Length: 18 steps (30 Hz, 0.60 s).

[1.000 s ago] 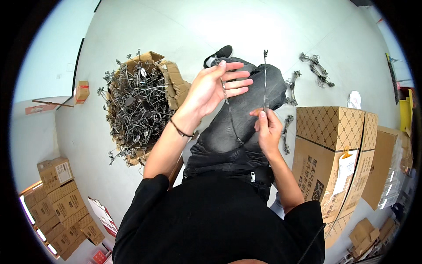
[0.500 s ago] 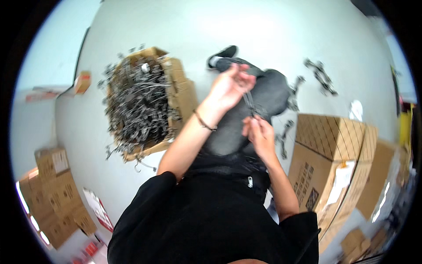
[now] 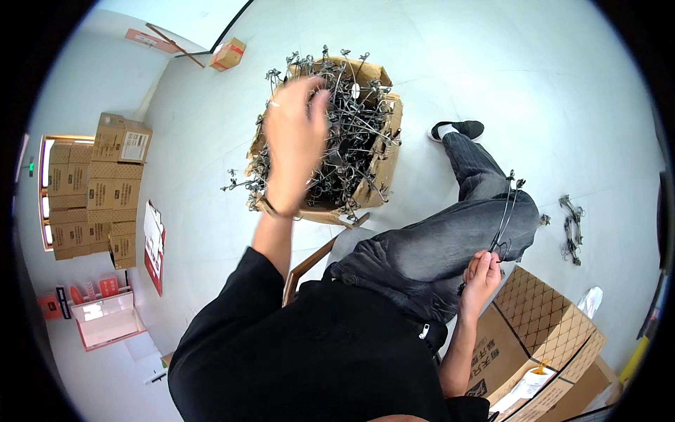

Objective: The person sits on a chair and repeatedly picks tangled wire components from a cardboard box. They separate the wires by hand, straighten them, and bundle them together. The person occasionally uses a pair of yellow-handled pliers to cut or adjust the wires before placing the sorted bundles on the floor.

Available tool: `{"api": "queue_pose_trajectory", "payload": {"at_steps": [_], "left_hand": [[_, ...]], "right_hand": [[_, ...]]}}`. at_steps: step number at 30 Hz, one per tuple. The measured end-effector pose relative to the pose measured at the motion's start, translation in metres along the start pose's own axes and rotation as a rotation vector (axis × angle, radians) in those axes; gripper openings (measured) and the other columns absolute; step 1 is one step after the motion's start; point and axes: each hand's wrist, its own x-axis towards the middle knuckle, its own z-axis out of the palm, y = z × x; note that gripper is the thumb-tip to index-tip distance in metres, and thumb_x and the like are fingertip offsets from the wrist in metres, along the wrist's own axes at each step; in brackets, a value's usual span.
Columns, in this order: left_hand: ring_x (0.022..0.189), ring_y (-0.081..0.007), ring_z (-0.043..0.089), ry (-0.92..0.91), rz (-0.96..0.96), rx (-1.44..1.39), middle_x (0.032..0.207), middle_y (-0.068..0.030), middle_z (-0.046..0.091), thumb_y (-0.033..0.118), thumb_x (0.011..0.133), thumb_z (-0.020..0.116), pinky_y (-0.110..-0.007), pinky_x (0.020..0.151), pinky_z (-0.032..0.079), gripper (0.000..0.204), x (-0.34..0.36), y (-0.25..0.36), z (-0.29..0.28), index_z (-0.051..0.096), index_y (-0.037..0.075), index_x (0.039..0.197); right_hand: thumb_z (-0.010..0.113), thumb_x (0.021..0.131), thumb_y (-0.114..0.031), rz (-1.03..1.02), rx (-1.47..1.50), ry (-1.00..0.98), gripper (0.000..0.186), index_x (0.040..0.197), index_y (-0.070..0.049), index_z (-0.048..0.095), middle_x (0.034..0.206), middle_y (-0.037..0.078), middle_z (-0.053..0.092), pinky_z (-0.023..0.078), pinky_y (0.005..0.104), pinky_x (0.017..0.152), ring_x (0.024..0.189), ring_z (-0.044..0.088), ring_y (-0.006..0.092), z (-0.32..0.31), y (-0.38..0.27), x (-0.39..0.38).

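Observation:
My left hand (image 3: pixel 295 133) is over a worn cardboard box (image 3: pixel 383 169) heaped with tangled black and silver wire pieces (image 3: pixel 344 141) with clips at their ends; its fingers are bent toward the pile and blurred, so their grip cannot be made out. My right hand (image 3: pixel 479 281) is closed on thin wire pieces (image 3: pixel 505 218) of the same kind, their clipped ends pointing up over my knee, in dark jeans.
Small bunches of wire pieces (image 3: pixel 573 232) lie on the pale floor right of my leg. A large carton (image 3: pixel 527 316) stands at lower right, beside a white bag (image 3: pixel 589 302). Cartons (image 3: pixel 112 197) are stacked at left, and a small box (image 3: pixel 226 54) sits farther back.
The view has swung left toward the heaped box. My left hand has moved from above my leg onto the pile, while my right hand keeps hold of the wire pieces.

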Motion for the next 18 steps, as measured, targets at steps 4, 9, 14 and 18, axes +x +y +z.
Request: {"api": "queue_pose_trajectory", "payload": {"at_steps": [4,9,14,18], "left_hand": [[0.107,-0.0347,0.063,-0.279,-0.066,0.044,0.104,-0.0156,0.072,0.039,0.086,0.074,-0.046,0.097,0.047,0.042,0.001,-0.081,0.034,0.071,0.002,0.104],[0.084,-0.0347,0.068,-0.169,-0.123,-0.011,0.088,-0.0167,0.072,0.035,0.092,0.070,-0.056,0.103,0.038,0.030,-0.007,-0.084,0.026,0.071,0.006,0.100],[0.059,-0.0137,0.058,-0.115,-0.266,-0.201,0.065,-0.0072,0.061,0.015,0.093,0.070,-0.033,0.052,0.042,0.016,0.031,-0.097,-0.038,0.063,0.001,0.095],[0.062,-0.0087,0.057,-0.428,-0.302,-0.351,0.066,-0.0021,0.057,0.009,0.095,0.067,-0.028,0.056,0.045,0.012,0.008,-0.050,-0.047,0.059,0.002,0.100]], "right_hand": [[0.046,0.108,-0.024,0.023,0.005,-0.052,0.026,0.092,-0.005,0.054,0.062,-0.006,0.038,0.026,0.0202,0.044,0.050,0.031,0.0017,0.003,0.008,-0.003],[0.047,0.108,-0.025,0.024,-0.026,-0.022,0.027,0.092,-0.005,0.054,0.061,-0.006,0.039,0.025,0.0208,0.043,0.049,0.031,0.0019,0.004,0.012,-0.006],[0.047,0.108,-0.025,0.026,0.017,-0.004,0.028,0.091,-0.004,0.055,0.062,-0.004,0.040,0.028,0.0201,0.044,0.050,0.034,0.0021,0.002,0.006,-0.003],[0.047,0.108,-0.025,0.000,0.006,0.006,0.028,0.092,-0.004,0.055,0.062,-0.004,0.041,0.027,0.0206,0.043,0.049,0.034,0.0026,0.003,0.004,-0.004]]}}
